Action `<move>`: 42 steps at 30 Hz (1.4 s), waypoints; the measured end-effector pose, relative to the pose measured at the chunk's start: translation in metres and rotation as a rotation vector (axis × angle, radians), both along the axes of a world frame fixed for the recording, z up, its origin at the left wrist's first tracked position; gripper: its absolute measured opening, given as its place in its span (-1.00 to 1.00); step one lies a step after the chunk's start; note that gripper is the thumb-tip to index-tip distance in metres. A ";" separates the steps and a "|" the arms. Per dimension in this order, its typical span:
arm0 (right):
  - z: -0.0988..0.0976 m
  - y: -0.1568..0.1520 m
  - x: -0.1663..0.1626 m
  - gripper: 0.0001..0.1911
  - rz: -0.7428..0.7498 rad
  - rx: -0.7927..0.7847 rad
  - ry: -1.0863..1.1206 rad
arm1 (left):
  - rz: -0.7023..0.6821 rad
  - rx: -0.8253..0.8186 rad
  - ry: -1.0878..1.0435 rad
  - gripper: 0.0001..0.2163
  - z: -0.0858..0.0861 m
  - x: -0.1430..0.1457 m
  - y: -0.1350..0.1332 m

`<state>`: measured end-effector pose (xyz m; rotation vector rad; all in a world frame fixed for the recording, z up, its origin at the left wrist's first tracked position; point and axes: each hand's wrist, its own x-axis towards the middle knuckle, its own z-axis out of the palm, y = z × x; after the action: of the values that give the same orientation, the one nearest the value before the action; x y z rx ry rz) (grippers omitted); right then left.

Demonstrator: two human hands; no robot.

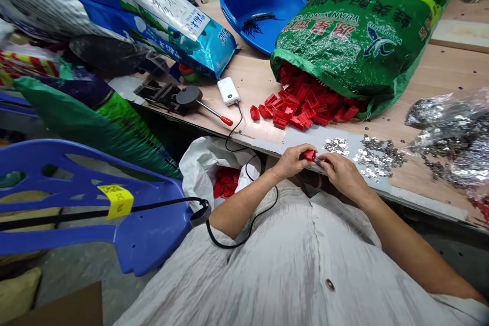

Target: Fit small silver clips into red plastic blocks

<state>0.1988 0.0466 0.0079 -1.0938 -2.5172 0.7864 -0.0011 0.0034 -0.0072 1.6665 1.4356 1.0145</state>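
Note:
Just off the table's front edge, my left hand pinches a small red plastic part. Close on its right, my right hand has thumb and fingers closed on a small metal piece, which meets the red part's right end; whether it sits inside cannot be made out. Behind my hands lies a pile of similar red plastic parts, spilling from a green woven sack. Small flat metal pieces are scattered on the grey strip by my right hand.
Left of the pile are a white power bank with a black cable and a hand-lever tool. A blue basin stands behind. Clear plastic bags of metal pieces lie right. Below left are a white bag and blue chair.

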 end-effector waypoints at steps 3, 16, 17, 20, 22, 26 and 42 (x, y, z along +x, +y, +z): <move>-0.001 -0.001 0.013 -0.74 0.001 0.007 0.062 | 0.051 -0.004 -0.021 -0.70 0.005 0.001 -0.007; -0.002 -0.007 0.013 -0.77 0.033 -0.007 0.106 | 0.076 0.013 -0.057 -0.68 0.014 0.009 -0.015; -0.004 -0.005 0.012 -0.76 0.040 0.013 0.110 | 0.065 0.009 -0.053 -0.68 0.012 0.010 -0.014; -0.008 -0.002 0.011 -0.75 0.042 0.044 0.098 | 0.045 0.003 -0.043 -0.65 0.006 0.010 -0.009; -0.010 0.000 0.010 -0.75 0.042 0.066 0.082 | 0.032 0.004 -0.054 -0.62 0.004 0.010 -0.007; -0.009 0.000 0.009 -0.75 0.047 0.086 0.057 | 0.022 0.006 -0.074 -0.61 0.001 0.008 -0.006; 0.001 -0.006 -0.002 -0.79 -0.058 0.033 -0.094 | 0.010 -0.027 -0.016 -0.69 0.001 0.007 -0.005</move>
<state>0.1971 0.0403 0.0091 -1.2141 -2.5529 0.6904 0.0061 -0.0013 -0.0062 1.6302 1.4424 1.0068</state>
